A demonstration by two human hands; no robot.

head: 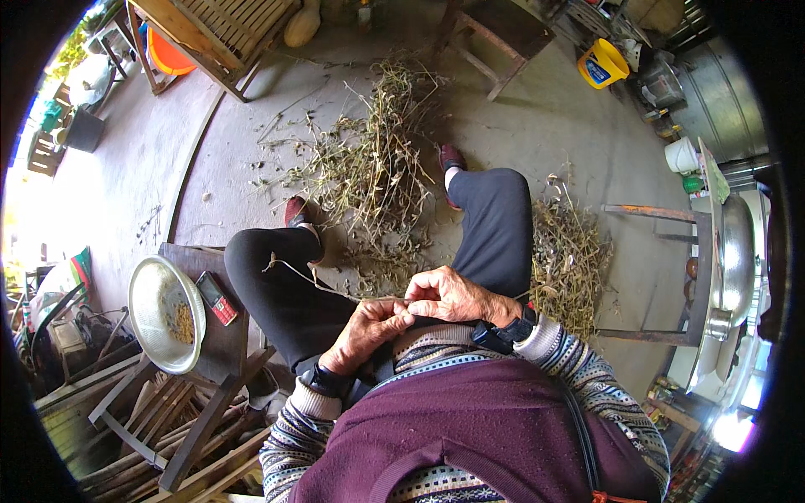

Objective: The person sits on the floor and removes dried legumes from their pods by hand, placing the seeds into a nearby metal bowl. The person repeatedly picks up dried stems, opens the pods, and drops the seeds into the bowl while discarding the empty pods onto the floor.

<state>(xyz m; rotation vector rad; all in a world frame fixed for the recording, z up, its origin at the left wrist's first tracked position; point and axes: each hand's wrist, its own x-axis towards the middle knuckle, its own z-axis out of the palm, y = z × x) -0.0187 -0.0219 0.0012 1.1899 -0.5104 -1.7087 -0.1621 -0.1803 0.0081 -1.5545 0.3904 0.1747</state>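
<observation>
My left hand point(376, 326) and my right hand point(445, 295) meet in front of my waist, fingertips close together. Between them they pinch a thin dried plant stalk point(328, 289), which runs out to the left over my thigh and ends in a dry tuft. Whatever lies right between the fingertips is too small to make out. A heap of dried bean-like plants point(383, 157) lies on the floor between and beyond my feet. Another pile of dried plants point(566, 264) lies beside my right leg. On the left, a pale plastic colander point(141, 314) holds some small yellowish beans or seeds point(182, 324).
The colander and a red and black mobile phone point(217, 298) rest on a wooden stool point(236, 352) at my left. Wooden sticks point(207, 453) lie below it. A bamboo chair point(207, 31), a dark stool point(503, 38), a yellow bucket point(604, 63) and a wooden frame point(701, 276) stand around.
</observation>
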